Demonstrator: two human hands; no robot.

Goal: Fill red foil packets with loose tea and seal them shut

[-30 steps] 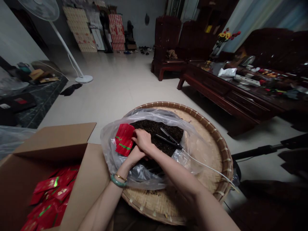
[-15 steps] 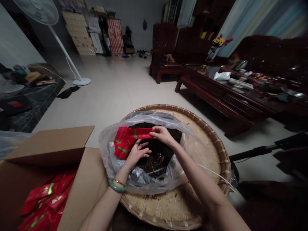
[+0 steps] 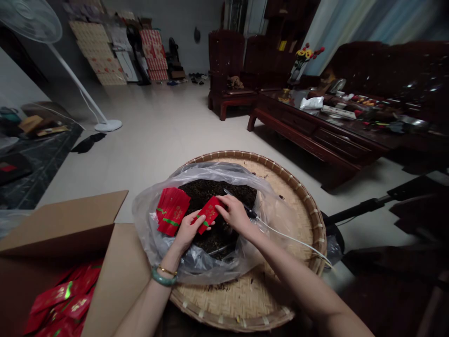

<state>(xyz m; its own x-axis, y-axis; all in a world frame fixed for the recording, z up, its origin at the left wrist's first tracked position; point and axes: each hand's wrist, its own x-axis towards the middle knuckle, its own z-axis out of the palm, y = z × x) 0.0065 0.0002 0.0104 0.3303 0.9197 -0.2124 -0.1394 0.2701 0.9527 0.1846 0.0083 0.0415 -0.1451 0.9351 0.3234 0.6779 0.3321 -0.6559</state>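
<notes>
My left hand (image 3: 191, 228) pinches the lower end of a red packet (image 3: 209, 214) with a green stripe. At the packet's upper right edge, the fingers of my right hand (image 3: 233, 213) grip it too. Both hands are over a clear plastic bag (image 3: 147, 229) whose mouth is spread wide around dark loose tea leaves (image 3: 206, 188). A stack of similar red packets (image 3: 173, 208) lies fanned on the left side of the leaves. Behind my right hand, a dark-handled tool with a white cord (image 3: 280, 235) rests partly hidden on the leaves.
The bag sits on a round woven bamboo tray (image 3: 298, 196). To the left stands an open cardboard box (image 3: 119, 276) with many filled red packets (image 3: 66, 299). A black stand arm (image 3: 358, 209) reaches in from the right. Farther off are a wooden table (image 3: 301, 126) and a white fan (image 3: 80, 89).
A red packet has come off the stack and is now between both hands. My left hand has closed on it, and the corded tool has come into sight on the leaves.
</notes>
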